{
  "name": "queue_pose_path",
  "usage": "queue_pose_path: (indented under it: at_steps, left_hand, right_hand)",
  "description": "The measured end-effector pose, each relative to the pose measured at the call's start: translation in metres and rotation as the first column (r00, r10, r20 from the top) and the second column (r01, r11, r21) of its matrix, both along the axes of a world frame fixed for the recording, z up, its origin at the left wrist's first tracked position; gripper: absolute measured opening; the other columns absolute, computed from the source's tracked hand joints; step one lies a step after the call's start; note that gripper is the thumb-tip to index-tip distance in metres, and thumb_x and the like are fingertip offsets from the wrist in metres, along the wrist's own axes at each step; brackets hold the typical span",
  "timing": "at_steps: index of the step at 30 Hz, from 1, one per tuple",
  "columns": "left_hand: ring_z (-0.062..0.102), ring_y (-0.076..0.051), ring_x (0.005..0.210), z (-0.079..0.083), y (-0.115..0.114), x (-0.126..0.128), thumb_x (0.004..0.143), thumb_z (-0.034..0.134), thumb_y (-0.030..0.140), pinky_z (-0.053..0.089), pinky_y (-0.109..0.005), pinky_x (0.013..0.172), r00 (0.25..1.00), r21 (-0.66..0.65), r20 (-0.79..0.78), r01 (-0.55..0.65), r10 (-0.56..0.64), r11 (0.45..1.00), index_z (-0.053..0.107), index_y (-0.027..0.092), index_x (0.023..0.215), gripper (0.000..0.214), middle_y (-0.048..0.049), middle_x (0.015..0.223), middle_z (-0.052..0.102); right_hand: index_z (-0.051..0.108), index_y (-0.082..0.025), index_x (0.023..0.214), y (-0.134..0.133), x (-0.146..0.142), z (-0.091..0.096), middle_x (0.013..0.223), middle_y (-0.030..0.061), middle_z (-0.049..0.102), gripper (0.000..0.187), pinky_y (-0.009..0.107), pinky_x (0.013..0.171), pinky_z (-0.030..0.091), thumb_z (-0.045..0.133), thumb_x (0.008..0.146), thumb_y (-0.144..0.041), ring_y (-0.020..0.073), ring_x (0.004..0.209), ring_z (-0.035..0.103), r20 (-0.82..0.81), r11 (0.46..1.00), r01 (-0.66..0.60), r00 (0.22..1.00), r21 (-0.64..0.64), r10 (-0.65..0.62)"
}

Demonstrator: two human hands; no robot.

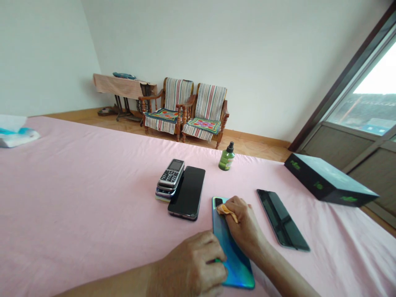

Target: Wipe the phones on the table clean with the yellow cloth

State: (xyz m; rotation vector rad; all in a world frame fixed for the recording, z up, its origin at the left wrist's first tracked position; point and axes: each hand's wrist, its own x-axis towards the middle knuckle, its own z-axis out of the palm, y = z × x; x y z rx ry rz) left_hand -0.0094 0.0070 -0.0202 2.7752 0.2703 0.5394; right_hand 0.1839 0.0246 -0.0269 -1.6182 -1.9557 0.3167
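the blue phone (236, 268) lies back up on the pink cloth (93, 198), its left edge gripped by the left hand (198, 262), probably so it won't slide. the right hand (243, 218) is closed round a yellow wipe (228, 212) near the camera block (218, 201) (bunching likely suits that small spot). a dark phone (283, 220) lies to the right; a black phone (187, 192) and a stack of phones (170, 177) sit left, seemingly leaving elbow room. the green bottle (227, 159) stands upright beyond.

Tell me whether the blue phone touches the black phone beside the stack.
Apart: the head view shows a strip of pink sheet between the blue phone and the black phone.
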Motion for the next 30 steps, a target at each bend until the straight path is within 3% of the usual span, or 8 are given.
queue_pose_path:
  at_steps: [30]
  left_hand:
    - [0.056, -0.018, 0.092, 0.0051, -0.0016, 0.0000, 0.088, 0.066, 0.015, 0.047, -0.028, 0.087, 1.000, -0.042, -0.006, -0.005, 0.005, 0.999, 0.059, 0.018, 0.091, 0.008, -0.0036, 0.103, 0.063]
  right_hand:
    - [0.062, -0.021, 0.069, -0.0024, 0.0022, 0.0014, 0.078, 0.0006, 0.059, 0.022, 0.032, 0.073, 0.026, 0.050, 0.078, -0.005, 0.0183, 0.081, 0.050, 0.042, 0.998, -0.028, 0.999, 0.053, 0.026]
